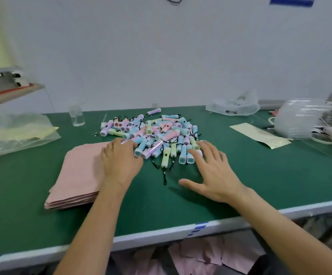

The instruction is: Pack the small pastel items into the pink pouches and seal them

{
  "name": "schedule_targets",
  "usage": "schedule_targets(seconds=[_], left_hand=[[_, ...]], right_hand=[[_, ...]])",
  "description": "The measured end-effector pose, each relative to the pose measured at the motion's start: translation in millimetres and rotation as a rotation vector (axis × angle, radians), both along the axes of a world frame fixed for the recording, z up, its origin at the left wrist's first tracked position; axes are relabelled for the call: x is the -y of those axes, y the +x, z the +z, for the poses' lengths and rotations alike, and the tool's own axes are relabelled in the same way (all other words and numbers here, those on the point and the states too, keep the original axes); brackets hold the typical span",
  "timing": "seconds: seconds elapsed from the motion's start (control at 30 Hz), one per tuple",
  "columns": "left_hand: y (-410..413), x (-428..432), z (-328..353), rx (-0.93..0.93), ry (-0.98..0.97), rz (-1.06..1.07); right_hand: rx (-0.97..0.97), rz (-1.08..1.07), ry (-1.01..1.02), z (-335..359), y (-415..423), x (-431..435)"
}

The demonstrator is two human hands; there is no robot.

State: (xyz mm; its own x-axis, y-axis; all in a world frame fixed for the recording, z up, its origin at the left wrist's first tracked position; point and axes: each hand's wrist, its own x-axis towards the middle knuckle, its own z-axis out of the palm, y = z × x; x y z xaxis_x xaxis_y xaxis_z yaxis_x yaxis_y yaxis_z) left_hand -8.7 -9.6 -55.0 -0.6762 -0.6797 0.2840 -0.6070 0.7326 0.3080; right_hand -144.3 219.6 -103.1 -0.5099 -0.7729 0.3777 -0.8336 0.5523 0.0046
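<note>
Reaching over the green counter [260, 175], the right hand [210, 171] lies with fingers spread against the heaped pastel items [151, 133], while the left hand [120, 157] rests on the flat stacked pink pouches [78, 175], fingers bent at the heap, grip unclear.

Matt green mat [260, 175] over the whole surface, with smooth pale trim along the near edge. Smooth, faintly shiny plastic on the small pastel items [153, 133] heaped mid-surface. Flat, matt finish on the pink pouches [78, 171] stacked to the left. Glossy, crinkled clear plastic bag [12, 132] at the left edge. Shiny, ribbed clear film [298, 120] at the right edge, beside a matt yellowish paper sheet [260, 134].
</note>
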Motion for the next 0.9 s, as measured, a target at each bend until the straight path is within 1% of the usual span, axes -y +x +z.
schedule_targets(seconds=[0.07,0.1,0.17,0.2,0.3,0.4,0.5,0.57,0.73,0.83,0.9], left_hand=[[3.2,7.5,-1.1,0.081,-0.101,0.060],[4.6,11.4,0.6,0.154,-0.130,0.102],[6.1,20.8,3.3,0.311,-0.105,0.152],[5.7,25.1,3.1,0.358,-0.072,0.159],[4.1,33.2,-9.9,0.387,-0.032,0.155],[1.9,35.4,-26.4,0.446,-0.005,0.181],[-3.4,39.9,-35.3,0.501,-0.017,0.191],[-6.8,45.8,-42.8,0.496,-0.055,0.176],[-11.5,63.3,-49.8,0.538,-0.106,0.199],[-10.2,77.2,-51.5,0.538,-0.113,0.200],[-10.1,87.2,-50.6,0.505,-0.096,0.198]], right_hand=[[-0.078,0.124,0.052,-1.4,1.3,19.7],[-0.091,0.168,0.073,-3.2,-0.8,31.9],[-0.049,0.172,0.086,-8.8,-7.0,59.2],[-0.013,0.150,0.081,-11.9,-10.9,72.6],[0.048,0.143,0.052,-18.2,-22.6,109.7],[0.078,0.163,-0.034,-19.8,-35.1,138.4],[0.024,0.173,-0.107,-17.2,-48.4,157.3],[0.002,0.166,-0.130,-16.8,-56.2,167.1],[-0.007,0.111,-0.112,-19.0,-70.1,186.0],[-0.013,0.075,-0.033,-17.0,-73.8,197.9],[-0.022,0.037,0.030,-14.2,-79.2,205.1]])
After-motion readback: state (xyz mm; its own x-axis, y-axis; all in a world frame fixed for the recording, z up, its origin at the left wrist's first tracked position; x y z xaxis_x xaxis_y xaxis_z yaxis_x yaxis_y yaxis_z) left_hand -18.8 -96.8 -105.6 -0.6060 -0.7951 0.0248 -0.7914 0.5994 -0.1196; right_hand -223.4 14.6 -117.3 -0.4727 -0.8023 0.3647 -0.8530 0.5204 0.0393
